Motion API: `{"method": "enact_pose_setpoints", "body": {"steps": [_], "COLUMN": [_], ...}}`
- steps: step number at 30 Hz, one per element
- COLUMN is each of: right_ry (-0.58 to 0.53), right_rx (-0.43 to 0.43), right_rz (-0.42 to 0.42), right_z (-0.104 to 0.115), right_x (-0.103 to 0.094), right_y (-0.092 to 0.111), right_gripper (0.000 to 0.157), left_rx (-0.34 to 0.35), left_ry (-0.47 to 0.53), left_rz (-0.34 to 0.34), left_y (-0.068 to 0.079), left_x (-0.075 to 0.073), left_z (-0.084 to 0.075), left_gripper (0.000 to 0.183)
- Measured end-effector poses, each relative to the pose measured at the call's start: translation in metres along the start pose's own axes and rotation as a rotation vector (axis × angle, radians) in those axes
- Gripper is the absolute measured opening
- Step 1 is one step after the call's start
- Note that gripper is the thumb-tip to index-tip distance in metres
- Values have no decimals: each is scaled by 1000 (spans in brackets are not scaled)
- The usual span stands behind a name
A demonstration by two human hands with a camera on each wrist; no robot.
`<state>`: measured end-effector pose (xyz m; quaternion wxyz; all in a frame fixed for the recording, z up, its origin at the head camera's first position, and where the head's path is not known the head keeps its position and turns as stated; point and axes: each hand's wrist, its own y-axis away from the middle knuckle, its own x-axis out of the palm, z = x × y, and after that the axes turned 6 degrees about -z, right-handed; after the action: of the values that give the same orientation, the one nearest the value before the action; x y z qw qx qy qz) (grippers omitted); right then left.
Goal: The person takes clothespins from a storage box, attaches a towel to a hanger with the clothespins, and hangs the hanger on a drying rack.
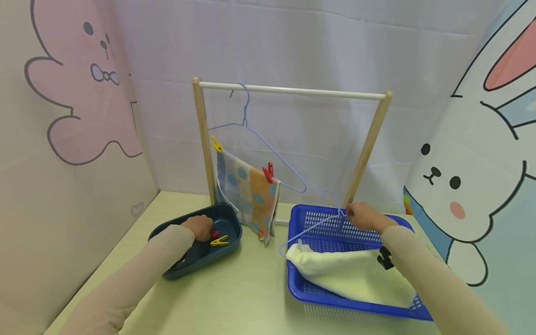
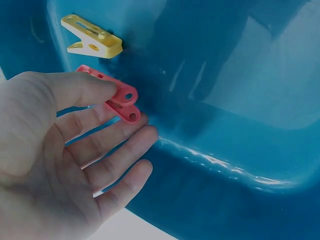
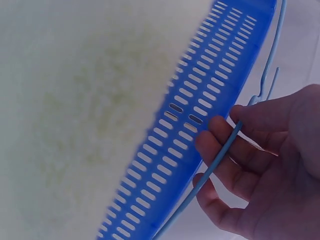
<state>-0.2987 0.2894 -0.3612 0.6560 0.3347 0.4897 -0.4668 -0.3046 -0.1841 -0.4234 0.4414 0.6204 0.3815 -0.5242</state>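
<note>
In the left wrist view, the thumb and fingers of my left hand (image 2: pixel 85 145) pinch a red clothespin (image 2: pixel 129 95). This hand reaches into a dark teal bin (image 1: pixel 236 232), where a yellow clothespin (image 2: pixel 95 42) lies beside it. Over the far side of a blue slotted basket (image 1: pixel 299 293), my right hand (image 1: pixel 366 217) grips a light blue wire hanger (image 3: pixel 216 161) near its neck. The hanger's left end reaches the corner of a pale yellow towel (image 1: pixel 356 274) in the basket; whether the two are joined I cannot tell.
Behind stands a wooden rack with a white rod (image 1: pixel 293 90). A second blue hanger (image 1: pixel 272 149) hangs from it, carrying a patterned cloth (image 1: pixel 247 190) held by a yellow clip (image 1: pixel 216 145) and a red clip (image 1: pixel 269 173). Curtains with cartoon animals surround the table (image 1: pixel 247 288).
</note>
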Motion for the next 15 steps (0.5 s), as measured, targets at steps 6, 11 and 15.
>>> {"method": "enact_pose_setpoints", "body": {"steps": [6, 11, 15], "right_ry": [-15, -47, -49], "right_rx": [6, 36, 77], "right_rz": [-6, -3, -10], "right_z": [-3, 0, 2], "right_x": [0, -4, -8], "right_y": [2, 7, 10], "right_gripper": [24, 45, 63], "left_rx": [-20, 7, 36], "left_ry": [16, 50, 94], "left_rz": [17, 5, -7], "left_y": [-1, -3, -4], "left_x": [-5, -7, -10], "left_z": [2, 8, 12], "left_gripper": [8, 11, 10]}}
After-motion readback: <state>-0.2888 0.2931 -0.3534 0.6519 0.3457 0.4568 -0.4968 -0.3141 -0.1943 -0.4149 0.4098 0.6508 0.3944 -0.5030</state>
